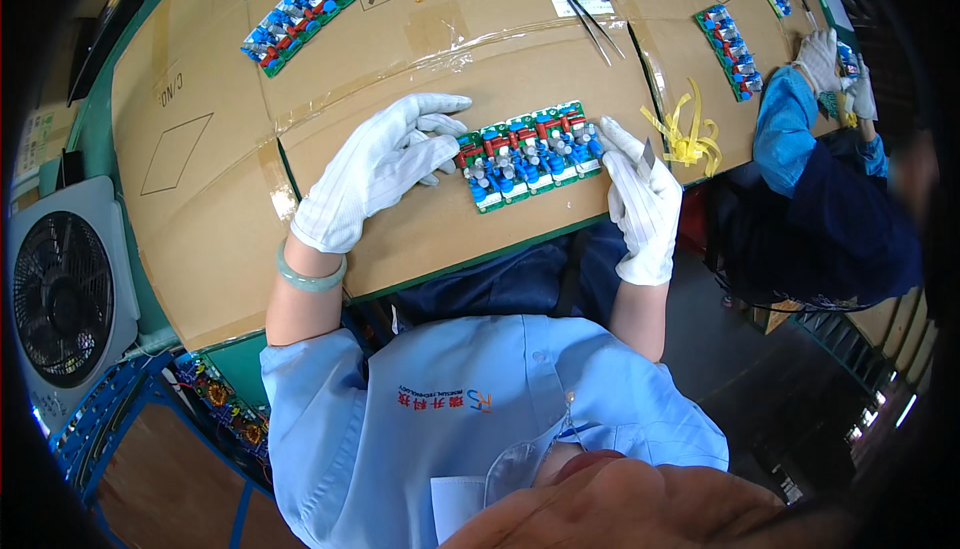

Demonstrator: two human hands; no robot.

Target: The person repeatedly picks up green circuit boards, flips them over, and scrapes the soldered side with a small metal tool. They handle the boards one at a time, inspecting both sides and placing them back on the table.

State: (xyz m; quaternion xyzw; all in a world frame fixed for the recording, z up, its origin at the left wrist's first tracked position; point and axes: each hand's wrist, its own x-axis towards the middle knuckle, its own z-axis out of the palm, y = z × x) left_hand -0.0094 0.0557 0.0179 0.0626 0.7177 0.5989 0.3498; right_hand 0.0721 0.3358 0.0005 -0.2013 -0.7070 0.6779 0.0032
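Note:
A green circuit board panel (528, 189) lies on the cardboard in front of me, crowded with blue, red and clear-topped parts. At its left end is my left hand (385, 164), in a white glove. Its fingers are stretched and apart, with the tips beside or touching the panel's edge. My right hand (642, 204), also gloved, is at the panel's right end, its fingertips close against that edge. A small grey pointed blade (649, 155) sticks up from between its fingers; the rest of the blade is hidden in the hand.
Similar boards lie at far left (300, 19) and far right (730, 52). Tweezers (585, 14) rest on a white label, and yellow strips (690, 134) are right of my hand. A fan (65, 289) stands left. At right a co-worker's gloved hands (822, 61) handle parts.

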